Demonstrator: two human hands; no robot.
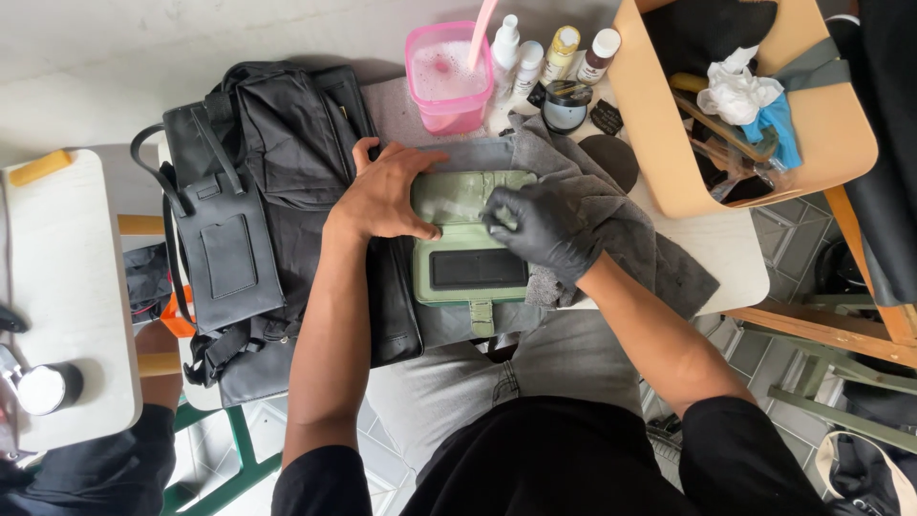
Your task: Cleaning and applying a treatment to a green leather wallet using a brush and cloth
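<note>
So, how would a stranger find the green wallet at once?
Look at the small white table in the middle, between the black bag and the tan bin. The wallet lies open on a grey cloth, under the bare left hand and gloved right hand. It alone is pale green.

wallet [470, 250] on cloth [611, 215] between both hands, bag [258, 191] left, tub [447, 81] and bottles [554, 53] behind

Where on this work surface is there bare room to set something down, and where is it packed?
Bare top shows on the small white side table between the yellow block and the metal cup, and on the main table's right corner beyond the grey cloth. It is crowded around the green wallet, black bag, pink tub and bottles.
</note>
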